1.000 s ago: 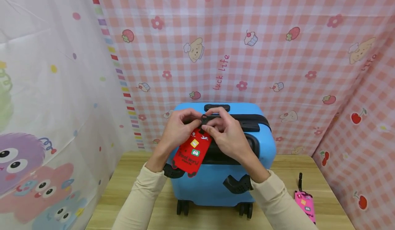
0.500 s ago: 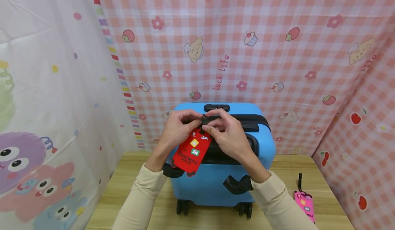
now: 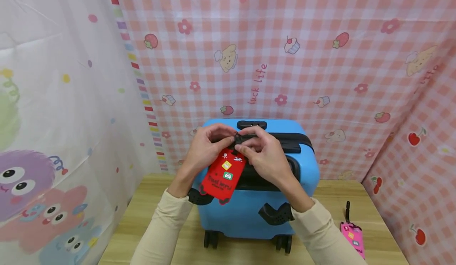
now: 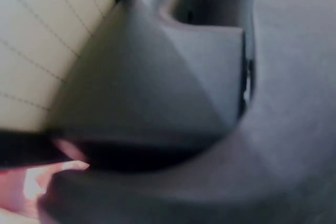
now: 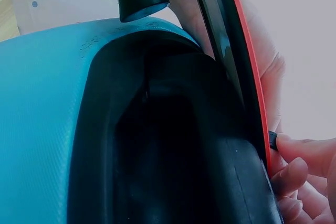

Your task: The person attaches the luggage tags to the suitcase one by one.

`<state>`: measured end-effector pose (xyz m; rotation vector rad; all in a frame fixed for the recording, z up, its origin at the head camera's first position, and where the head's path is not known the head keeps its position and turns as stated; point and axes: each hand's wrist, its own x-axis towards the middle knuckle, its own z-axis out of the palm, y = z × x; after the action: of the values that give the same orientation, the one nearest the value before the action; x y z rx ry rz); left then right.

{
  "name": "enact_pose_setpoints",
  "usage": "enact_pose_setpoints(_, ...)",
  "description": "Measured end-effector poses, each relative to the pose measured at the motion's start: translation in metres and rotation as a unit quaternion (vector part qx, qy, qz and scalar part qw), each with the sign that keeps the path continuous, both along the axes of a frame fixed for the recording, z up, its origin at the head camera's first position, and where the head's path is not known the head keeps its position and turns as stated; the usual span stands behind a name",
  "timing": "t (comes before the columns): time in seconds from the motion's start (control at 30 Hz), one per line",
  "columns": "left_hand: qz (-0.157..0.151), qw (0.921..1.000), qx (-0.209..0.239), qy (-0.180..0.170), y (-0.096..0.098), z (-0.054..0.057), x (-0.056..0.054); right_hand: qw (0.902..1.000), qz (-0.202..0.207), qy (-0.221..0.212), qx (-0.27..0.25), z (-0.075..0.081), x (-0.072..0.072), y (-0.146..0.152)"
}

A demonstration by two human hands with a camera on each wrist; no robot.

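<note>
In the head view a red luggage tag (image 3: 222, 180) with small printed stickers hangs tilted in front of a blue suitcase (image 3: 246, 215). My left hand (image 3: 206, 146) pinches the tag's black strap (image 3: 238, 139) from the left between thumb and index finger. From the other side my right hand (image 3: 267, 156) pinches the same strap, its fingertips close to the left ones. The right wrist view shows the tag edge-on (image 5: 252, 72) beside the suitcase's black side handle (image 5: 210, 108). A lined card (image 4: 47, 45) fills the tag's back in the left wrist view. Fingers hide part of the strap.
A pink luggage tag (image 3: 352, 237) with a black strap lies on the wooden table (image 3: 153, 217), right of the suitcase. Black wheels (image 3: 283, 243) stand under the suitcase. Checked cloth (image 3: 278, 19) hangs behind, and a white patterned curtain (image 3: 89, 118) on the left.
Both hands keep their pinch on the strap, with only small finger shifts at the buckle. The whole head view has drifted slightly.
</note>
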<state>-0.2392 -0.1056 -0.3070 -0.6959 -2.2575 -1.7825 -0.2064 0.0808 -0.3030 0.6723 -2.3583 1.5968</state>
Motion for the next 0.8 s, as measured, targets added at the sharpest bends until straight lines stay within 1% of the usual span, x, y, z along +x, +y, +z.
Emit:
enact_pose_setpoints(0.23, 0.002, 0.9999, 0.009, 0.007, -0.0023, 0.0016, 0.0016, 1.0000, -0.008, 0.001, 0.002, 0.0012, -0.0003, -0.0036)
enact_pose_setpoints(0.37, -0.006, 0.9999, 0.012, 0.008, -0.0033, 0.0022, 0.0023, 0.9997, -0.022, 0.005, 0.007, 0.0015, -0.0002, -0.0049)
enact_pose_setpoints(0.5, -0.030, 0.9992, 0.026, 0.011, -0.0036, 0.0031, 0.0030, 0.9993, -0.036, 0.007, 0.009, 0.0016, -0.0002, -0.0047)
enact_pose_setpoints(0.63, -0.059, 0.9975, 0.039, 0.009, -0.0043, 0.0036, 0.0034, 0.9991, -0.040, 0.007, 0.012, 0.0017, 0.0004, -0.0045)
enact_pose_setpoints(0.7, -0.068, 0.9969, 0.039, 0.010, -0.0053, 0.0029, 0.0031, 0.9991, -0.039, 0.006, 0.013, 0.0016, 0.0008, -0.0046)
enact_pose_setpoints(0.8, -0.071, 0.9968, 0.034, 0.014, -0.0062, 0.0017, 0.0027, 0.9992, -0.039, 0.003, 0.012, 0.0013, 0.0014, -0.0050)
